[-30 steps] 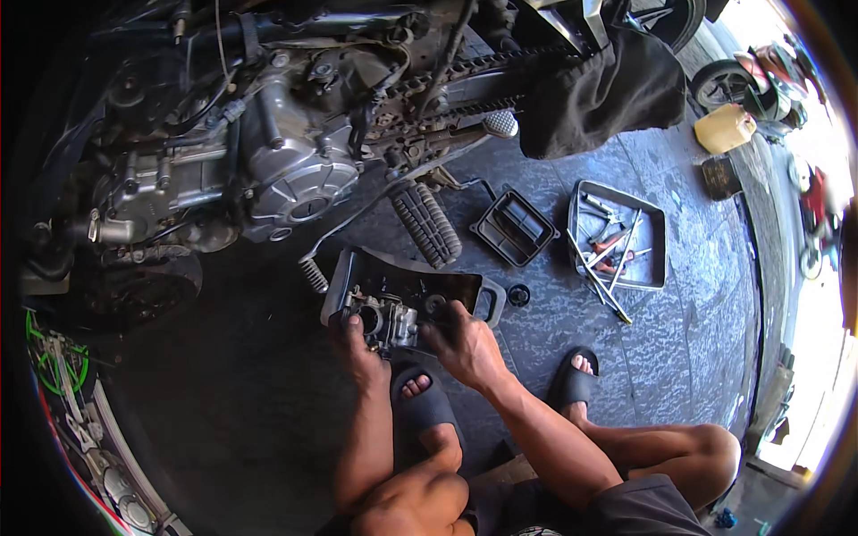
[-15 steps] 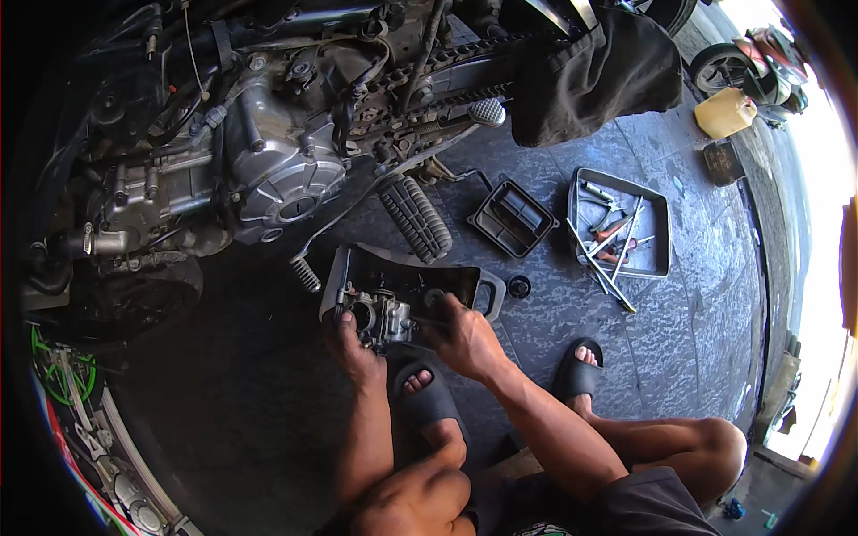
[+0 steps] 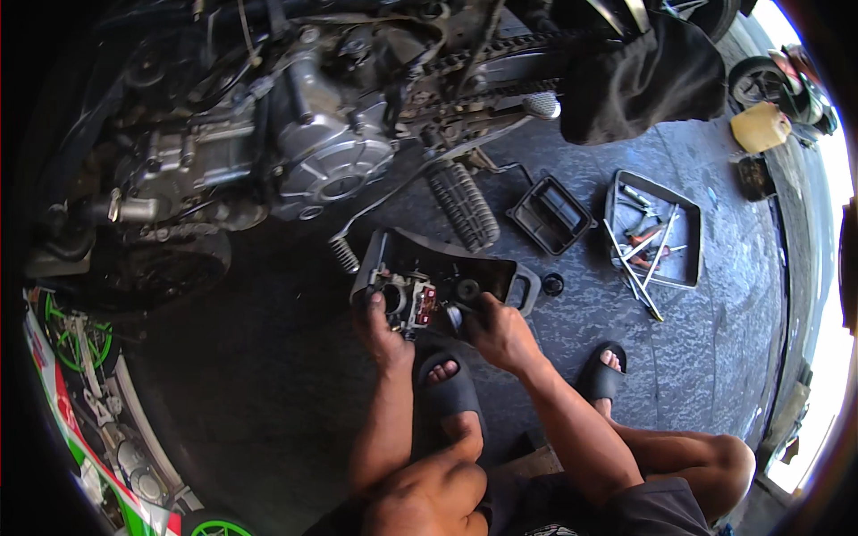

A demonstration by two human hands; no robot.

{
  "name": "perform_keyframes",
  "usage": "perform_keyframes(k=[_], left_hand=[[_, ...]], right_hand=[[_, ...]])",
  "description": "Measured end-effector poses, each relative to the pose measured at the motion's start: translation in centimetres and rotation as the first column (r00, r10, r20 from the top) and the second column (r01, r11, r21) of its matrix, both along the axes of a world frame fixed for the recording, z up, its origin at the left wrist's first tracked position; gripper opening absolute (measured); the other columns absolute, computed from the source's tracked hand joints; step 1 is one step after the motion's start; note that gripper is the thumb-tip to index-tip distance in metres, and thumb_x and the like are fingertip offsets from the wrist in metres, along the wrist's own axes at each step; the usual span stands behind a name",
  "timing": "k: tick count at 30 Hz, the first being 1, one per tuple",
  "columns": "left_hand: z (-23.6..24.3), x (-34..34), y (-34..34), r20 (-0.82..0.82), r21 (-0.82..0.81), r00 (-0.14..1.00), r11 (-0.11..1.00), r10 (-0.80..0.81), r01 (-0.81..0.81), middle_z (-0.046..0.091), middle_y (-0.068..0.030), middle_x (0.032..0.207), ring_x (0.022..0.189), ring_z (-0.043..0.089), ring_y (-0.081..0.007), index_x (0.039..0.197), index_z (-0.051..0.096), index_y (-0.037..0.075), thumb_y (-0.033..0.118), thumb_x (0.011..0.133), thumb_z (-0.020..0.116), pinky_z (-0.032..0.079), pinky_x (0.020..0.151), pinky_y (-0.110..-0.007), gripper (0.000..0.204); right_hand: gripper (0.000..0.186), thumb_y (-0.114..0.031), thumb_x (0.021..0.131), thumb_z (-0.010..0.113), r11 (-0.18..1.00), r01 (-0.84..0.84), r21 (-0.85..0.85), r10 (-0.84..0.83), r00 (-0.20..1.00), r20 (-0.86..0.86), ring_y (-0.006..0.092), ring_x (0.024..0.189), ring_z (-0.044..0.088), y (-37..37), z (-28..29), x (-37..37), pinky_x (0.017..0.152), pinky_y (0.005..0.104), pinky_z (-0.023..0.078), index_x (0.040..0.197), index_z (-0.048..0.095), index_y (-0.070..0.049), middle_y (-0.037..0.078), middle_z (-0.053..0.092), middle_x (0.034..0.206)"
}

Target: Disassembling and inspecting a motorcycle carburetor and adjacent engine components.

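Observation:
My left hand (image 3: 386, 332) is closed round a carburetor (image 3: 398, 299), its round bore facing up. The carburetor's right side is uncovered, and dark red parts show inside it. Just to the right, my right hand (image 3: 500, 332) is closed on a small silvery cup-shaped cover (image 3: 455, 318), probably the float bowl, held apart from the carburetor. Its fingers hide most of that cover. Beneath both hands lies a grey plastic panel (image 3: 527, 290), its dark hollow side up, with a few small parts in it, among them a dark round one (image 3: 466, 288).
A motorcycle engine (image 3: 335, 161) and footpeg (image 3: 463, 207) stand close beyond my hands. To the right are a black open plastic housing (image 3: 551, 214), a small black round part (image 3: 553, 284) and a tray (image 3: 697, 241) of tools. A yellow jug (image 3: 760, 128) stands farther off.
My right hand has drawn the silvery cover away from the carburetor, baring its red inside. The whole view has shifted, so the surroundings appear farther right.

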State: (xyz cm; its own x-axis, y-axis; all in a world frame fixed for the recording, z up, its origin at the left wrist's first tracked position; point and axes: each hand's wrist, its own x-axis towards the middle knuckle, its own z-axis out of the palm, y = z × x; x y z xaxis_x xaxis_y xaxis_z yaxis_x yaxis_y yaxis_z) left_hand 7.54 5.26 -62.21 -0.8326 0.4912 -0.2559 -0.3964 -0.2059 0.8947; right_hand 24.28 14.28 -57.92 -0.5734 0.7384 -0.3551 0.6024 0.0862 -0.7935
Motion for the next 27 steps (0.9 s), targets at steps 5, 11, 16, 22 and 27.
perform_keyframes(k=[5,11,16,22,27], left_hand=[[-0.7,-0.1,0.2,0.218,0.119,0.974,0.988,0.066,-0.094,0.066,-0.0093,0.118,0.108,0.064,-0.0227,0.123,0.061,0.003,0.025,0.094,0.06,0.054,0.094,-0.039,0.037],[-0.1,-1.0,-0.1,0.588,0.182,0.808,0.979,-0.033,-0.093,0.071,-0.0102,0.114,0.105,0.068,-0.0287,0.121,0.066,0.008,0.05,0.096,0.048,0.056,0.091,-0.048,0.052],[0.9,-0.8,0.3,0.642,0.265,0.759,0.96,-0.109,-0.086,0.069,-0.0131,0.117,0.107,0.066,-0.0332,0.125,0.064,0.007,0.049,0.095,0.049,0.055,0.091,-0.054,0.054],[1.5,-0.7,0.2,0.631,0.287,0.759,0.957,-0.158,-0.04,0.069,-0.0142,0.122,0.11,0.066,-0.0327,0.13,0.062,0.006,0.051,0.095,0.048,0.054,0.093,-0.053,0.058],[1.4,-0.7,0.1,0.58,0.288,0.797,0.958,-0.17,-0.006,0.068,-0.0144,0.123,0.111,0.066,-0.0316,0.131,0.061,0.006,0.052,0.094,0.049,0.054,0.094,-0.05,0.061]], right_hand=[[0.034,-0.019,0.089,0.058,0.995,-0.018,-0.096,0.02,1.0,0.019,0.052,0.099,0.063,-0.4,-1.9,0.8,0.087,0.0563,0.051,0.114,0.059,0.004,0.035,0.066,0.097],[0.031,-0.02,0.089,0.057,0.996,-0.075,-0.048,0.081,0.986,0.145,0.0514,0.092,0.065,-0.7,-1.5,0.8,0.083,0.0567,0.052,0.109,0.061,0.003,0.035,0.067,0.093],[0.027,-0.017,0.089,0.056,0.996,-0.059,-0.066,0.067,0.99,0.121,0.052,0.09,0.065,-0.8,-0.6,0.6,0.08,0.0569,0.051,0.105,0.06,0.004,0.035,0.066,0.089],[0.03,-0.024,0.093,0.06,0.996,0.061,-0.061,-0.06,0.998,0.019,0.0521,0.087,0.066,-1.3,0.5,-0.4,0.077,0.0541,0.052,0.104,0.058,0.004,0.034,0.066,0.084],[0.038,-0.035,0.093,0.068,0.994,0.065,-0.087,-0.061,0.997,0.05,0.0461,0.076,0.069,-1.6,1.3,-0.8,0.065,0.0477,0.053,0.093,0.06,0.003,0.028,0.067,0.075]])
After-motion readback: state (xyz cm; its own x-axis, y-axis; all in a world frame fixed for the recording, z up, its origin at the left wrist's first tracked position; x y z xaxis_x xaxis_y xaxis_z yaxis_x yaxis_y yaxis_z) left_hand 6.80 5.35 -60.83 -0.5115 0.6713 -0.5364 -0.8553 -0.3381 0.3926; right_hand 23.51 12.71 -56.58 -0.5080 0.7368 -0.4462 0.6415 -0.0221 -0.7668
